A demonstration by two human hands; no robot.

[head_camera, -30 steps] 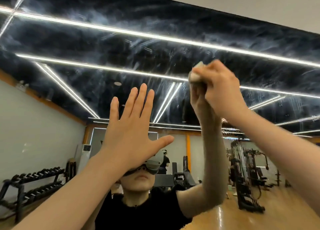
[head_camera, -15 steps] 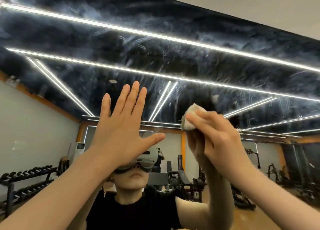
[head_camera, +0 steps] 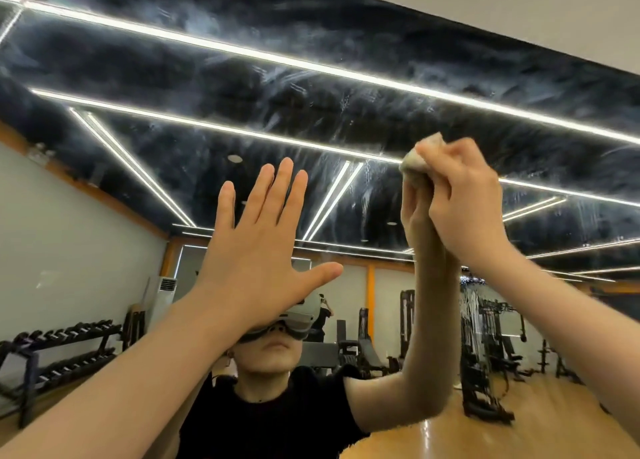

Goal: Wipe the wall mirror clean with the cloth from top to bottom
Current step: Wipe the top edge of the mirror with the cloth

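High on the mirror (head_camera: 311, 88), the right hand (head_camera: 464, 202) presses a small bunched cloth (head_camera: 414, 161) against the glass. Its fingers are curled tight around the cloth, so only a pale corner shows above the knuckles. The left hand (head_camera: 258, 247) lies flat on the mirror to the left, well apart from the cloth, with the fingers straight and close together and the thumb spread out to the side. It seems to serve as a support for the body.

The glass over both hands is full of white streaks and smears, most clearly across the reflected light strips. I judge that the wiping is at an early stage, because the upper part is not clean yet and the lower part reflects the gym without being touched by the cloth.

Several things could go wrong from here. The cloth is bunched very small, so each pass covers only a narrow band, and stripes of dirt can remain between passes. If the cloth is already dirty or damp, it may only spread the smears. The flat left palm can also leave a new print on the glass, which must then be wiped again. With the arm reaching so high, the pressure may become weak.
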